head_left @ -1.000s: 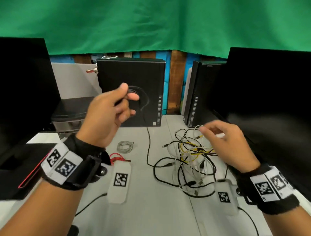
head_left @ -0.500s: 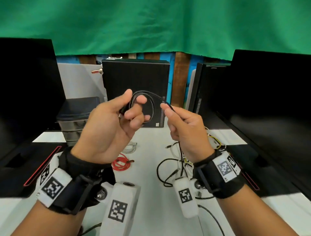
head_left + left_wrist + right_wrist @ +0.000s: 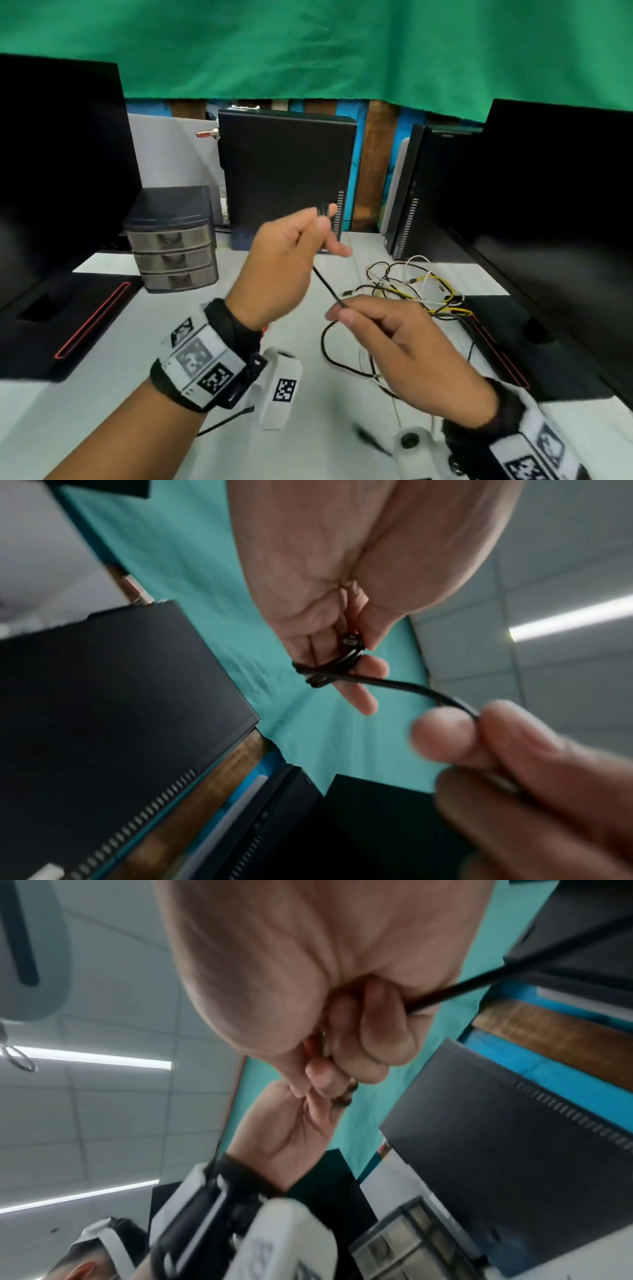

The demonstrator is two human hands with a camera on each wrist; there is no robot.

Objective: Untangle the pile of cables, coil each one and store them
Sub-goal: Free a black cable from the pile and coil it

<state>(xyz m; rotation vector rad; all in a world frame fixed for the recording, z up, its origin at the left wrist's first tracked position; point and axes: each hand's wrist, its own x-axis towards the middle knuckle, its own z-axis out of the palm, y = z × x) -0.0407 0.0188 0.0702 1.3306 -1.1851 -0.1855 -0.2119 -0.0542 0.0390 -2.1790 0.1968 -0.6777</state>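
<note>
While left hand (image 3: 281, 263) grips black cable (image 3: 329, 291) coils | right hand (image 3: 404, 342) pinches its strand | no legible writing

Head view looks down over the table (image 3: 178, 428) — both wrist views (close, upward-tilted) share the hands' black cable (image 3: 327, 287).

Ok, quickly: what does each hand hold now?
Left hand: grips the coiled part of the black cable.
Right hand: pinches the same cable's straight part.

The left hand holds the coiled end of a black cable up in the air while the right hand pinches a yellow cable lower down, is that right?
Not quite: the right hand pinches the same black cable that the left hand holds coiled, not a yellow one. The head view shows it stretched between them.
</note>
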